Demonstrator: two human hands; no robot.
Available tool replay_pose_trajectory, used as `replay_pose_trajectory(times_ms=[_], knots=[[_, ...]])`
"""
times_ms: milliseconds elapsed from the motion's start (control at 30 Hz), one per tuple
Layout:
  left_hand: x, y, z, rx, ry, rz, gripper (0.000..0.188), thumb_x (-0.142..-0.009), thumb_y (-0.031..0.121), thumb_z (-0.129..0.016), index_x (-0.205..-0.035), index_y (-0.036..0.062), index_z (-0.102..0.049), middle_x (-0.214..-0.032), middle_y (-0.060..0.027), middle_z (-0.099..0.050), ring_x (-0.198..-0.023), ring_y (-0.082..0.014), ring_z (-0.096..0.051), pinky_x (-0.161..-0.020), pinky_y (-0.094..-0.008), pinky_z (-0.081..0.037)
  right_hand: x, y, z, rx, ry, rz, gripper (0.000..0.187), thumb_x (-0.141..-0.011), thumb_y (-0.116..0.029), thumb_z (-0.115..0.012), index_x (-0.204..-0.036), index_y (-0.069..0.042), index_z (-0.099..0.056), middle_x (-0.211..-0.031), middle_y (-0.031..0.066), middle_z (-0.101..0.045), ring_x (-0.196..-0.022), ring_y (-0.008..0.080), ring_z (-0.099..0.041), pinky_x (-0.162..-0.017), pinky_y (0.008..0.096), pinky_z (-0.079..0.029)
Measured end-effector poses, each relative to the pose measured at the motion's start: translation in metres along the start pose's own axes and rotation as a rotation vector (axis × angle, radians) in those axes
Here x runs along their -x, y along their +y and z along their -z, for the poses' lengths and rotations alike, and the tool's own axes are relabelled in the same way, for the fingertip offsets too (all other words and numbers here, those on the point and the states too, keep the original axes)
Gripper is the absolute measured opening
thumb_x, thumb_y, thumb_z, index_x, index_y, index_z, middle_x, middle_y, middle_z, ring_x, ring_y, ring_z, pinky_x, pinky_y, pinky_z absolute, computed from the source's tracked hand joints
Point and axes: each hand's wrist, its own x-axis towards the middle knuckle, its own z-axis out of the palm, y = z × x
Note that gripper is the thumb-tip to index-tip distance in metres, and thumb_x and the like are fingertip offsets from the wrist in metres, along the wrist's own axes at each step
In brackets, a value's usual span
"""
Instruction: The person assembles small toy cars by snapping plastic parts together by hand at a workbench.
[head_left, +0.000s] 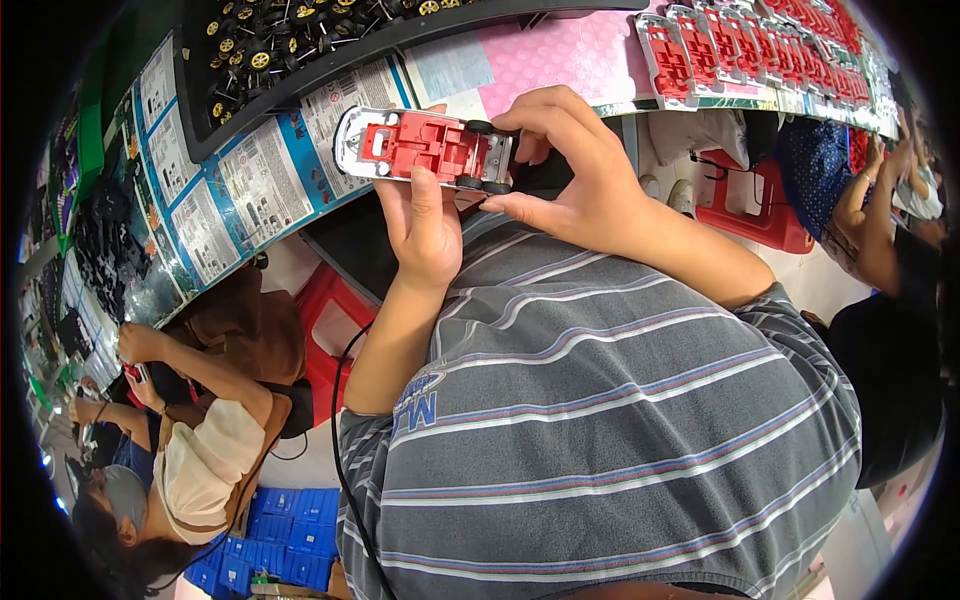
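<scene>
1. Closest to the wearer's eyes is a grey striped shirt (600, 400), with both forearms reaching out past it.
2. The left hand (430, 235) grips a red-and-white toy car body (415, 145) from below, thumb lying over its near side, the other fingers mostly hidden underneath.
3. The right hand (590, 180) curves around the car's right end, thumb and forefinger parted by about the car's width, beside the black wheels (469, 183) (whether they press on them, I can't tell).
4. The car is held in the air, just in front of the desk (765, 104).
5. Printed sheets (265, 175) and a pink sheet (570, 55) cover the desk.
6. Beyond, a black tray (480, 28) holds yellow-hubbed wheels (262, 60); similar car bodies (740, 50) stand in rows at the right.
7. Farther left sits a co-worker in a cream top (215, 450).
</scene>
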Motion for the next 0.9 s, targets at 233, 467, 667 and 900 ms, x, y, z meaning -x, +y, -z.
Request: replay_pose_trajectory(times_ms=[233, 467, 667, 900], knots=[[0.000, 0.001, 0.002, 0.070, -0.006, -0.001, 0.056, -0.109, 0.026, -0.044, -0.154, 0.0037, -0.020, -0.153, -0.0221, -0.038, -0.134, -0.0279, -0.048, -0.112, -0.0437, -0.041, 0.001, 0.001, -0.003, -0.005, 0.029, 0.009, 0.065, -0.067, -0.011, -0.092, -0.123, -0.002, -0.060, -0.117, 0.0120, -0.055, -0.080, 0.0160, -0.067, -0.071, 0.0278, -0.060], [0.000, -0.001, 0.003, 0.077, -0.001, 0.004, 0.056, -0.109, 0.026, -0.045, -0.154, 0.0039, -0.020, -0.153, -0.0215, -0.038, -0.133, -0.0277, -0.048, -0.112, -0.0435, -0.041, -0.001, 0.002, -0.004, -0.004, 0.020, -0.012, 0.064, -0.067, -0.010, -0.092, -0.122, -0.003, -0.061, -0.116, 0.0114, -0.056, -0.081, 0.0165, -0.068, -0.071, 0.0283, -0.060], [-0.002, -0.003, 0.000, 0.005, 0.024, -0.004, 0.062, -0.109, 0.037, -0.044, -0.156, 0.0030, -0.022, -0.153, -0.0239, -0.039, -0.132, -0.0307, -0.049, -0.112, -0.0472, -0.041, -0.002, 0.003, -0.003, 0.007, 0.015, -0.023, 0.064, -0.066, -0.009, -0.092, -0.122, -0.002, -0.061, -0.116, 0.0112, -0.056, -0.080, 0.0165, -0.067, -0.071, 0.0280, -0.060], [-0.004, -0.007, 0.004, 0.073, 0.034, 0.018, 0.056, -0.108, 0.034, -0.046, -0.151, 0.0022, -0.031, -0.147, -0.0209, -0.045, -0.131, -0.0305, -0.050, -0.112, -0.0482, -0.040, -0.010, 0.008, 0.022, -0.014, 0.029, -0.019, 0.059, -0.069, -0.018, -0.092, -0.119, -0.003, -0.064, -0.107, 0.0081, -0.062, -0.080, 0.0155, -0.062, -0.069, 0.0277, -0.052]])
